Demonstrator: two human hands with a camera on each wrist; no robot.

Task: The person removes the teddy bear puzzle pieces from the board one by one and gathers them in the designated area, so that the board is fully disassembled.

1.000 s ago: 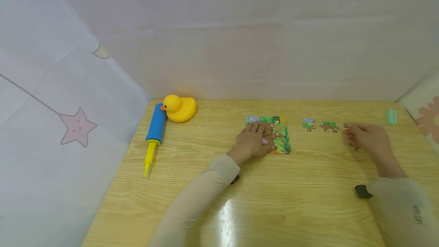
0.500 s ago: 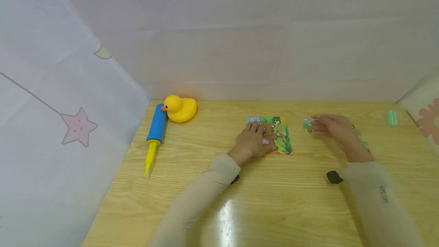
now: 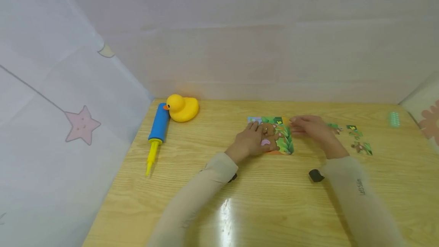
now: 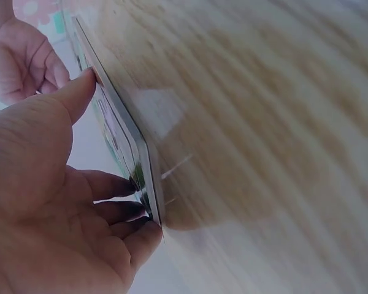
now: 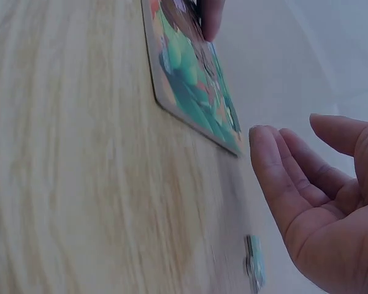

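My left hand (image 3: 249, 140) rests over the left part of a bear picture puzzle board (image 3: 287, 140). In the left wrist view the thumb (image 4: 83, 92) touches the board's near edge and the other fingertips (image 4: 146, 236) lie at its far corner. Just past the board's right edge is my right hand (image 3: 313, 130), fingers loosely extended. From the right wrist, a gap shows between thumb and fingers, with nothing seen in it. A puzzle piece (image 5: 256, 263) lies on the table beyond that hand.
Right of the right hand lie loose puzzle pieces, one with a brown bear part (image 3: 360, 148). A pale green bumpy object (image 3: 394, 119) stands at the far right. On the left are a yellow rubber duck (image 3: 185, 109) and a blue and yellow hand pump (image 3: 159, 125).
My right hand has swept left from the loose pieces at the right, past the row of pieces, to the board's right edge. My left hand stays on the board.
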